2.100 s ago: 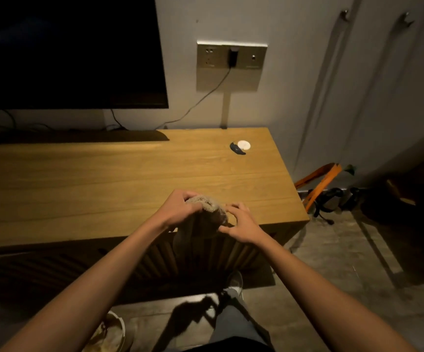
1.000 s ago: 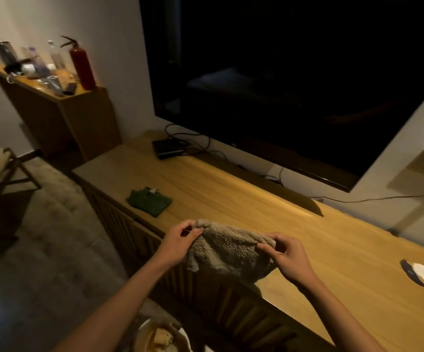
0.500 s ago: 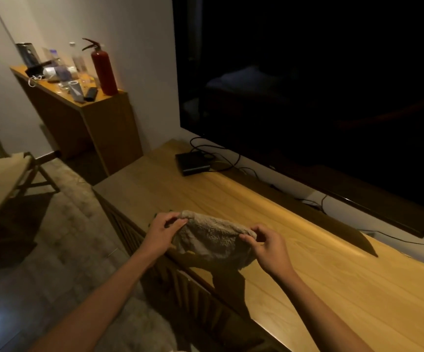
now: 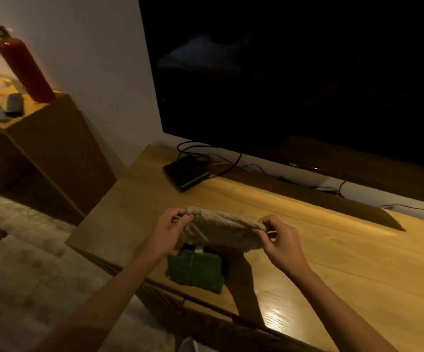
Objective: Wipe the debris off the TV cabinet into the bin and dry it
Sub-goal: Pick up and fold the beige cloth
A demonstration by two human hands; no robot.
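A beige towel hangs stretched between both hands, just above the wooden TV cabinet. My left hand pinches its left top corner. My right hand pinches its right top corner. Under the towel, near the cabinet's front edge, lies a folded green cloth. The bin is out of view.
A large dark TV hangs over the cabinet's back. A black box with cables sits at the back left. To the left stands a taller side cabinet with a red fire extinguisher and small items.
The view has swung left along the cabinet. Both hands carried the towel left with it and pulled it out wider; it now hangs over the green cloth.
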